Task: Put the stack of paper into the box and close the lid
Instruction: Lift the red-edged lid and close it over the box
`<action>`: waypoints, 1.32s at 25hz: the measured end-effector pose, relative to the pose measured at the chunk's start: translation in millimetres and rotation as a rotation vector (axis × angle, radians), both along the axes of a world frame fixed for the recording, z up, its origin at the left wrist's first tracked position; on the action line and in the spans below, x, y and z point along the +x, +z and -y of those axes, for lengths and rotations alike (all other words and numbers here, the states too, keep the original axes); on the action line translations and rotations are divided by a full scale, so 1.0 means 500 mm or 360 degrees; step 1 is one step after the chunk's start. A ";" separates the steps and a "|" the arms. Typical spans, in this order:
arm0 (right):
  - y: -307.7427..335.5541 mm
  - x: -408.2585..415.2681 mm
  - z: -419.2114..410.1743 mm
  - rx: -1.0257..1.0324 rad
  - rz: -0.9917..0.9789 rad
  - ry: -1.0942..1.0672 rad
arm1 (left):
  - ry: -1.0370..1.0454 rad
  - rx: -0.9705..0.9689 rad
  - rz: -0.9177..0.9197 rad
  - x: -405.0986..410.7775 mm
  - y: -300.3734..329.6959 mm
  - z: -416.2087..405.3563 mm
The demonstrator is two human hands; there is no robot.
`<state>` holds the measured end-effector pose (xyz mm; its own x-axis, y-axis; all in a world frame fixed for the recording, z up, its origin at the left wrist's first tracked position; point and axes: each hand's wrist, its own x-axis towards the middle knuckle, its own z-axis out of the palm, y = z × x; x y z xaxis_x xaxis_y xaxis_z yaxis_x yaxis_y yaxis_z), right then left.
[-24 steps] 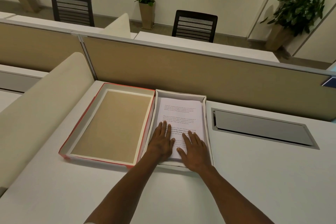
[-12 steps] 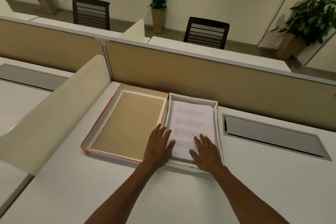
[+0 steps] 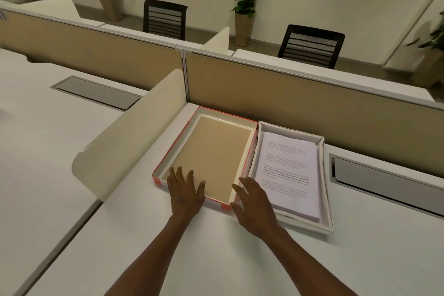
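Both hands are open and hold nothing: the left hand lies spread over the near edge of the lid, and the right hand reaches toward the lid's near right corner. The lid lies upside down on the table, touching the left side of the box, and the stack of paper already sits inside the box. I think the risk is in turning the lid over: its corner can catch the box wall and push the box, or it can come down crooked and not close.
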<state>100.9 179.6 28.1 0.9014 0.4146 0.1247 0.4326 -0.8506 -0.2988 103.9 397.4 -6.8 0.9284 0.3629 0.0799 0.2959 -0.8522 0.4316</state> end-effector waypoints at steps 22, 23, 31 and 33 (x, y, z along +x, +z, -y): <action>0.023 -0.042 -0.082 0.0284 -0.0067 0.0014 | 0.0788 -0.2309 0.0360 -0.021 0.095 -0.106; 0.043 -0.042 -0.081 0.0397 -0.0139 -0.0077 | 0.0740 -0.2237 0.0438 -0.024 0.105 -0.096; 0.329 0.121 -0.161 0.1600 -0.0892 -0.0545 | 0.0277 -0.1424 0.0717 -0.068 0.202 0.003; 0.378 0.148 -0.192 0.1674 -0.1016 -0.0589 | 0.0195 -0.1301 0.0724 -0.077 0.219 0.035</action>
<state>175.1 275.4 217.0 0.9620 0.0937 -0.2565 -0.2450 -0.1184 -0.9623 65.6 380.1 102.7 0.8225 0.5594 0.1028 0.0193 -0.2081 0.9779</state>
